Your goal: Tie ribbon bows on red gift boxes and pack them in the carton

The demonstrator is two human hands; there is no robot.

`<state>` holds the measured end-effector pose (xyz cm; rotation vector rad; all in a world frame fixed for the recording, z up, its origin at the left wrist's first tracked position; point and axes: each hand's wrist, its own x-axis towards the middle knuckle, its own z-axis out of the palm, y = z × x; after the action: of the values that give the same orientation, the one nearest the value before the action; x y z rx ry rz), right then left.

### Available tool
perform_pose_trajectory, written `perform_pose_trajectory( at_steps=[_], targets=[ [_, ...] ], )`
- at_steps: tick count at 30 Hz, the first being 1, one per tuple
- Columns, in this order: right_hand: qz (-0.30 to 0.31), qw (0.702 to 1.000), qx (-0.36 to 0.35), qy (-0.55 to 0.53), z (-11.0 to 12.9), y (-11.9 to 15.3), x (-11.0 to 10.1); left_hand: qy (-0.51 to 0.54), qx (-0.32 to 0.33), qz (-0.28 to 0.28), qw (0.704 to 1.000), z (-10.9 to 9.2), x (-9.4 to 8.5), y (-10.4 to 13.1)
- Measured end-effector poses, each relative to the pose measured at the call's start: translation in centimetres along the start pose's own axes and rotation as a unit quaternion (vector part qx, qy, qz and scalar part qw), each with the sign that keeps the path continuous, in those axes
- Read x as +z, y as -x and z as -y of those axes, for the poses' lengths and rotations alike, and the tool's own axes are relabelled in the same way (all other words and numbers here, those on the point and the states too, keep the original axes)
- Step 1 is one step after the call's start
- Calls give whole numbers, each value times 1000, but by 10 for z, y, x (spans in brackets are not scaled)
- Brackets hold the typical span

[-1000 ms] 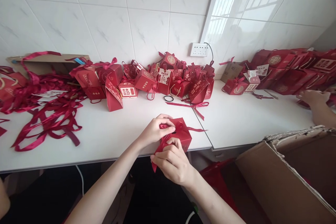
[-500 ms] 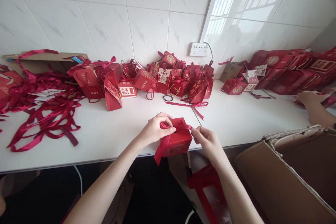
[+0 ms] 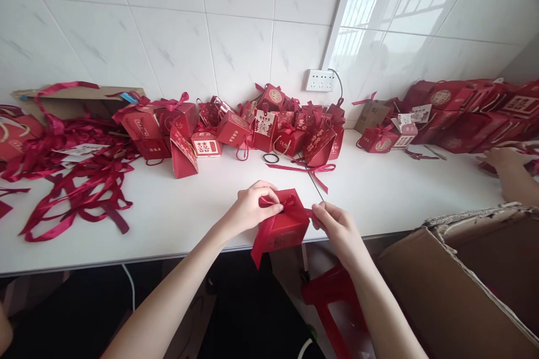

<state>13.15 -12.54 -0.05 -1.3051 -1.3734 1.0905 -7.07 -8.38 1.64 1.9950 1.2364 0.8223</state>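
Observation:
A red gift box [image 3: 288, 230] sits at the front edge of the white table, with a red ribbon [image 3: 263, 238] looped over its top. My left hand [image 3: 259, 203] is closed on the ribbon's loop at the left of the knot, thumb pressing near the box top. One loose tail hangs down over the box's front left side. At the box's right, my right hand [image 3: 334, 223] pinches the other part of the ribbon and holds it out taut from the knot.
Several finished red boxes [image 3: 236, 129] stand along the tiled wall. Loose ribbons [image 3: 80, 196] lie heaped at left. A black ring [image 3: 270, 158] and a tied ribbon [image 3: 322, 168] lie behind the box. At right are a cardboard carton [image 3: 455, 275], a red stool [image 3: 332, 297] and another person's hand [image 3: 509, 162].
My right hand has moved slightly right and down, drawing the ribbon out from the knot; the right loop is smaller. My left hand stays nearly still.

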Motion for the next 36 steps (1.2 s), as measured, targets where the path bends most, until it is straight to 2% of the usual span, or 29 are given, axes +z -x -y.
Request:
perform_pose_trajectory(
  at_steps=[4, 8, 13, 15, 16, 18, 20, 21, 23, 25, 27, 28, 30, 32, 33, 36],
  targets=[
    [16, 999, 5, 31, 6, 22, 5, -3, -2, -8, 1000, 0, 0, 0],
    [24, 997, 27, 71, 2, 30, 6, 12, -12, 4, 1000, -2, 0, 1],
    [84, 985, 57, 137, 2, 31, -12, 19, -5, 13, 1000, -3, 1, 0],
    [98, 982, 47, 157, 5, 26, -23, 23, -3, 17, 1000, -3, 0, -1],
    [81, 982, 29, 170, 8, 22, -27, 25, -1, 19, 999, -3, 0, -2],
    [1, 980, -14, 201, 15, 8, -29, 27, 8, 25, 999, -2, 0, -2],
    [-66, 966, -39, 247, 26, -7, -23, 23, 19, 30, 999, -2, 1, -3],
    [-73, 957, -43, 279, 32, -14, -17, 19, 27, 27, 999, -1, 2, -3],
    [-42, 933, -44, 355, 45, -24, -1, 14, 42, -4, 999, -1, 3, -2],
    [-23, 903, -42, 427, 54, -30, 13, 1, 38, -93, 995, -3, 4, 0],
    [-26, 883, -39, 467, 59, -34, 23, -34, -16, -180, 983, -6, 3, 4],
    [-22, 881, -38, 472, 58, -35, 25, -59, -57, -189, 979, -7, 2, 6],
    [-1, 889, -42, 455, 53, -38, 26, -108, -128, -143, 975, -11, 1, 10],
    [19, 912, -52, 407, 44, -40, 23, -131, -154, -90, 975, -13, 1, 14],
    [23, 927, -56, 371, 39, -40, 21, -129, -152, -86, 976, -14, 2, 16],
    [15, 969, -65, 239, 24, -33, 17, -89, -133, -121, 980, -14, 9, 21]
  ],
)
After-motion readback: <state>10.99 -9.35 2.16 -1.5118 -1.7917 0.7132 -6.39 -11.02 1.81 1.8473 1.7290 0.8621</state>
